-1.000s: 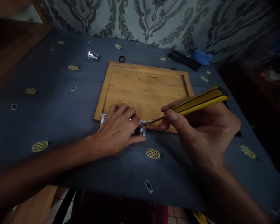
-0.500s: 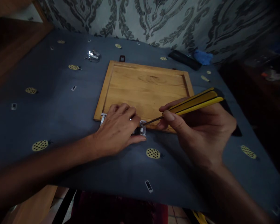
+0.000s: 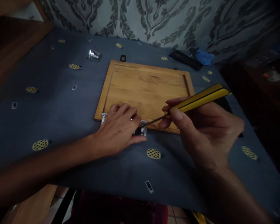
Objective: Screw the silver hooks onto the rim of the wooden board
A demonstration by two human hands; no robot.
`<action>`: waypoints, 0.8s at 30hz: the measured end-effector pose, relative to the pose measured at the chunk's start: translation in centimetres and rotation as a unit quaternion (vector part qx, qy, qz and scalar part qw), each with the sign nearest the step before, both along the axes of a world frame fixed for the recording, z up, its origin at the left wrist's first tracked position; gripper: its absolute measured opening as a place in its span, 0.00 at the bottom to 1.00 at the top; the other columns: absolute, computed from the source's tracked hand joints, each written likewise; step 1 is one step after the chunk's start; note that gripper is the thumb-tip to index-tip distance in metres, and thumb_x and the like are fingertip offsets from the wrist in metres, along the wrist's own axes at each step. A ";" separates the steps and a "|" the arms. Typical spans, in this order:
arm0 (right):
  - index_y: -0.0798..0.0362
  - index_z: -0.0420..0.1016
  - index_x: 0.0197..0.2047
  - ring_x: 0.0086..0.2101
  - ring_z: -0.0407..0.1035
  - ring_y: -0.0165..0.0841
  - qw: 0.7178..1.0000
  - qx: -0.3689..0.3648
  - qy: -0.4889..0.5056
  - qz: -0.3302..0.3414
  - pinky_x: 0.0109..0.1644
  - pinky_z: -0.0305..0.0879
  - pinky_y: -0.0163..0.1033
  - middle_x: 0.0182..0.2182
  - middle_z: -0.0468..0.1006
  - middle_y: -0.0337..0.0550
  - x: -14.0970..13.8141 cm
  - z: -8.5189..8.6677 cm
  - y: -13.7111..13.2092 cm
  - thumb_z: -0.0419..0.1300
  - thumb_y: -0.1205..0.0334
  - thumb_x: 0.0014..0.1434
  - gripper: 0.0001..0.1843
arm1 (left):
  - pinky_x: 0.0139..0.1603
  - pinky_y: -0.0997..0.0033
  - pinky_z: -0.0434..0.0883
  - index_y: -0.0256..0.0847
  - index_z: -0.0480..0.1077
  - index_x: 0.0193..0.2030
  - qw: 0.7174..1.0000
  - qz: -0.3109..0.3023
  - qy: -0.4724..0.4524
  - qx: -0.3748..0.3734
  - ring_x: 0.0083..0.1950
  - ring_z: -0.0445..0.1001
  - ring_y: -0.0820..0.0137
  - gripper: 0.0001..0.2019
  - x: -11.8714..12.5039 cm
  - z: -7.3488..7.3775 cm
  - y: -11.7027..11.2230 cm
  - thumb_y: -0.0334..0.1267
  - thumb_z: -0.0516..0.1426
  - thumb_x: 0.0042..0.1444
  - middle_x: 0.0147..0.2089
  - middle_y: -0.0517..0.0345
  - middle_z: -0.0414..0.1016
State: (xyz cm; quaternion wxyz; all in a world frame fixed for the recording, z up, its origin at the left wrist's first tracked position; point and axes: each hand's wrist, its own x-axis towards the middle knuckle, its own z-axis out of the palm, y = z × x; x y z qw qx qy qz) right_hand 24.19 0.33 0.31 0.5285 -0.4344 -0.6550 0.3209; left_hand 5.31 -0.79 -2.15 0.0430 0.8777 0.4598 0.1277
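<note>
A wooden panel (image 3: 146,90) with a raised border lies flat on a blue cloth. At its near edge sits a silver metal hinge (image 3: 143,130). My left hand (image 3: 118,130) lies over the hinge with its fingers curled, pressing it against the panel's edge. My right hand (image 3: 203,130) is closed round a yellow and black screwdriver (image 3: 196,101). The screwdriver's thin shaft slants down to the left and its tip meets the hinge beside my left fingertips.
The blue cloth (image 3: 60,105), printed with yellow pineapples, covers the table. A second shiny metal fitting (image 3: 94,54) lies at the back left. A small black loop (image 3: 123,58) sits behind the panel. A black bar (image 3: 185,60) and a blue rag (image 3: 204,57) rest near the patterned wall.
The screwdriver's handle has tipped slightly and my right hand has shifted a little around it. The tip stays on the hinge. My left hand has not moved.
</note>
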 end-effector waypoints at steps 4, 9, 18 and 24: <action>0.43 0.83 0.40 0.23 0.74 0.27 1.000 0.018 -0.008 -0.004 0.28 0.75 0.34 0.27 0.80 0.33 0.0 -0.1 0.1 0.69 0.63 0.58 0.06 | 0.52 0.56 0.63 0.36 0.75 0.47 1.000 0.000 0.000 0.009 0.52 0.68 0.55 0.22 0.0 -0.1 0.0 0.55 0.62 0.60 0.46 0.49 0.74; 0.43 0.82 0.39 0.23 0.74 0.25 1.000 0.021 -0.021 -0.001 0.28 0.74 0.33 0.30 0.81 0.32 0.1 -0.3 0.3 0.69 0.64 0.58 0.06 | 0.52 0.56 0.63 0.35 0.75 0.47 1.000 0.001 0.003 0.012 0.52 0.68 0.55 0.23 0.1 -0.1 0.0 0.55 0.62 0.59 0.45 0.49 0.74; 0.46 0.82 0.39 0.23 0.75 0.26 0.999 0.029 -0.014 0.012 0.27 0.75 0.33 0.29 0.81 0.32 0.1 -0.5 0.5 0.70 0.66 0.56 0.07 | 0.52 0.56 0.63 0.35 0.75 0.48 1.000 0.002 0.005 0.004 0.53 0.68 0.55 0.22 0.1 0.0 -0.1 0.55 0.62 0.60 0.46 0.48 0.74; 0.45 0.82 0.35 0.22 0.74 0.26 1.000 0.018 -0.014 -0.006 0.26 0.74 0.33 0.32 0.83 0.33 0.0 -0.2 0.4 0.74 0.65 0.51 0.08 | 0.53 0.56 0.63 0.35 0.75 0.48 1.000 0.001 0.000 0.001 0.53 0.68 0.55 0.22 0.0 0.0 -0.1 0.54 0.62 0.60 0.46 0.48 0.74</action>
